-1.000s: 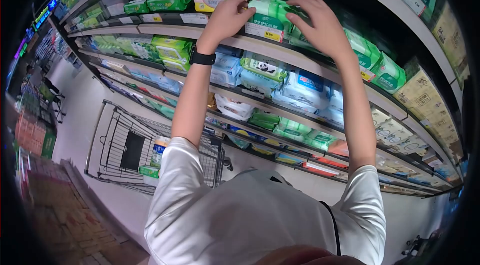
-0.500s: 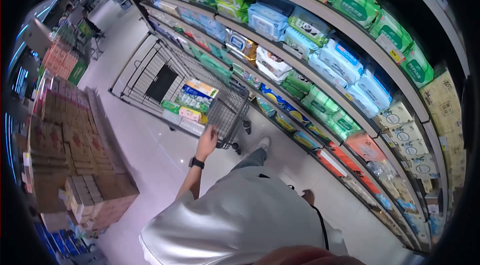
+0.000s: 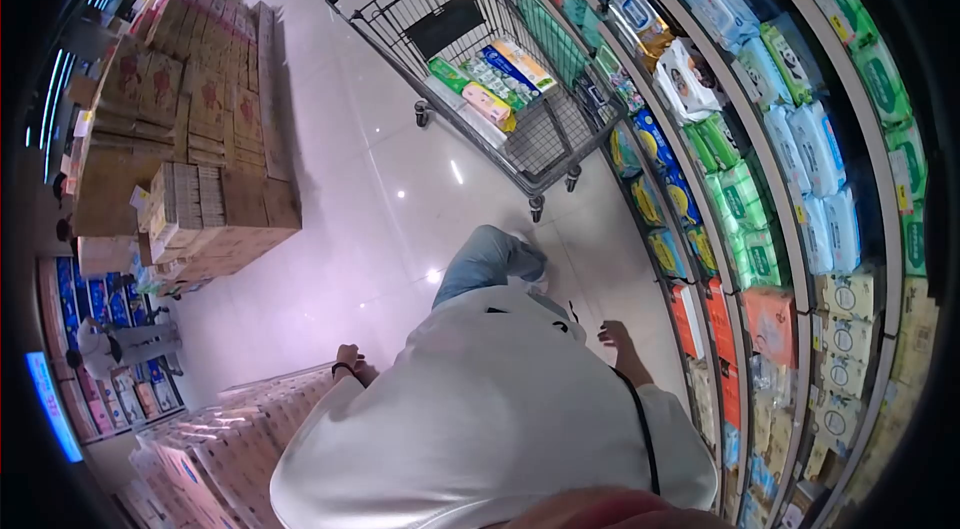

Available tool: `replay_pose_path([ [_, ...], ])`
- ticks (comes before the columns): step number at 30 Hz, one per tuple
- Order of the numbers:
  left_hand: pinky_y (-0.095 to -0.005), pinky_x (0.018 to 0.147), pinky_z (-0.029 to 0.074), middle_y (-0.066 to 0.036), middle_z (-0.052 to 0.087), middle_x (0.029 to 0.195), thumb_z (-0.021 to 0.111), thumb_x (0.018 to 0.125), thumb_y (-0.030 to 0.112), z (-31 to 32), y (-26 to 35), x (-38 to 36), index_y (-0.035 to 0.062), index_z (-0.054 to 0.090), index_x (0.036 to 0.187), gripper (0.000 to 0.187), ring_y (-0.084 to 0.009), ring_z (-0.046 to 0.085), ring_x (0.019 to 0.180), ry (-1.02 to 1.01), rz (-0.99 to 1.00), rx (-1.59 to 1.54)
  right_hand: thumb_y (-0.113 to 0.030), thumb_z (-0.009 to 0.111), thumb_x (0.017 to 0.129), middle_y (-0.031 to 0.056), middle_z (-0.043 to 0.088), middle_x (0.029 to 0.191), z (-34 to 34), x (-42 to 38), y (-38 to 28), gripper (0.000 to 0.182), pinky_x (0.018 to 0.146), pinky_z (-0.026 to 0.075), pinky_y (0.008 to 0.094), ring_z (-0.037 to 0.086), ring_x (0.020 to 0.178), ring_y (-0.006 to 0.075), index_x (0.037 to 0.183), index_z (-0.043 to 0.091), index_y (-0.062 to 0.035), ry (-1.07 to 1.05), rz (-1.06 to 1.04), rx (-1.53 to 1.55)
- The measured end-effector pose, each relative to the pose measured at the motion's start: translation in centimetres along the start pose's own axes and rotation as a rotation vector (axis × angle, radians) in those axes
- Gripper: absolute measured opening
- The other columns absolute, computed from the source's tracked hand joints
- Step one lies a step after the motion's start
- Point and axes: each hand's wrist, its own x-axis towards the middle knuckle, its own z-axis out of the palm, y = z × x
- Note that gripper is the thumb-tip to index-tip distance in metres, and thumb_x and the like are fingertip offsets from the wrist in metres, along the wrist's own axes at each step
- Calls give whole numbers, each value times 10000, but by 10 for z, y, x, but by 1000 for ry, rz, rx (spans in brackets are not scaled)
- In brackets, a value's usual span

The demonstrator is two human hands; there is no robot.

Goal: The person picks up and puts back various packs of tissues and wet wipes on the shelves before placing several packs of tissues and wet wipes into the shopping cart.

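My left hand (image 3: 352, 361), with a dark band at its wrist, hangs low at my left side, near stacked pink-and-white packs (image 3: 235, 429). Its fingers are loosely bent and it holds nothing visible. At my right side my right hand (image 3: 614, 333) hangs with fingers apart, nearest to the shelf, touching nothing. A dark wire shopping cart (image 3: 550, 154) stands ahead of me, out of reach of both hands. Inside it lie a green pack (image 3: 449, 75), a pink-and-yellow pack (image 3: 487, 106), a blue-and-white multipack (image 3: 512, 71) and an orange-and-white pack (image 3: 528, 63).
Shelves with wet wipes (image 3: 822, 144) and tissue packs (image 3: 842, 344) run along my right. Stacked brown cartons (image 3: 215, 119) stand on the left. Another person (image 3: 125, 344) is far off at the lower left. Pale glossy floor (image 3: 365, 199) lies between the cartons and the cart.
My left hand has drawn back from the cart's near end to my side. The cart now appears farther ahead, and my view has turned. The packs remain in the cart.
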Motion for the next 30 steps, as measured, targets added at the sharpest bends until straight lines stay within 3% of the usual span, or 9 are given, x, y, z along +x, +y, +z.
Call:
replay_pose_path([
  [3,-399,507,508,-153,694,881,566,918,235,56,54,4,68,559,1133,272,-253,665,635,-158,208,19,-521,473,978,87,700,759,-50,36,-132,432,660,513,441,678,698,209,1044,610,-117,145,-218,-131],
  [7,-344,681,535,-122,712,956,603,928,219,113,159,-14,107,534,1336,428,-214,688,799,-468,676,16,-680,450,943,130,694,979,-34,-1,-341,742,633,521,361,675,818,175,1268,551,-20,190,-509,128],
  [11,-347,717,538,-149,721,901,594,920,198,71,232,-16,52,616,1233,346,-222,691,812,-225,941,157,-693,568,885,232,600,1280,64,3,-478,858,882,511,425,638,1084,279,1387,474,-4,77,-735,500],
  [13,-356,725,538,-151,723,870,576,912,142,43,259,43,49,648,1186,298,-234,694,799,-251,893,-118,-578,700,833,192,593,1338,122,33,-492,815,982,460,434,604,1160,308,1391,480,-25,817,-851,301],
  [14,-357,705,532,-147,715,830,565,892,93,18,269,57,43,658,1148,277,-232,688,765,-93,964,-16,-425,742,806,134,635,1222,143,-9,-497,707,953,470,385,620,1078,276,1339,503,-27,719,-704,332],
  [15,-356,685,523,-154,701,791,565,873,69,-10,281,66,38,665,1099,249,-225,677,731,4,1020,8,-327,681,861,170,626,1232,122,134,-466,591,916,509,394,621,1066,291,1317,539,21,443,-516,506],
  [16,-358,662,513,-156,683,755,556,863,49,-39,296,67,29,667,1058,225,-231,662,694,83,1007,56,-331,687,831,93,589,965,156,27,-479,393,805,513,502,587,888,291,1146,583,-120,263,-438,887],
  [24,-373,768,463,-110,629,869,549,892,-17,-149,573,35,27,667,974,150,-261,570,844,155,1461,102,-228,588,863,98,626,1002,217,-17,-498,324,729,534,514,609,837,267,1171,591,-129,368,-185,496],
  [30,-439,797,465,-143,639,880,593,846,-24,-89,804,-26,16,643,929,104,-350,573,876,143,1961,173,-291,615,884,98,705,896,249,-2,-504,281,692,512,497,642,694,238,1101,636,-113,360,-128,488],
])
